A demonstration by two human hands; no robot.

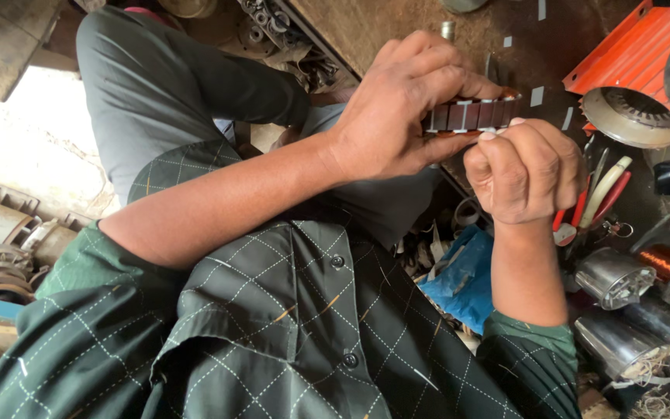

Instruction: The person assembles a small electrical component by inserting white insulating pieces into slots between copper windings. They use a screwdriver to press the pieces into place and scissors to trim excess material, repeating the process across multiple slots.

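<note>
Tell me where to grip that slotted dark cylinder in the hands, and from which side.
Grip the slotted cylinder across its two ends, coming from the far side, as the left hand does. Probably best: that leaves the ribbed side wall open toward the right hand, which works at its near edge.

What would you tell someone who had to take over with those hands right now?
Left hand: gripping the slotted dark metal core by its left end, fingers over the top, thumb beneath.
Right hand: closed in a fist just under the core's right end, thumb tip against its lower edge; whatever it pinches is hidden.
White paper strips lie on the brown bench; some slots show white edges.
Pliers with red and cream handles lie to the right.
How many slots remain cannot be told.
</note>
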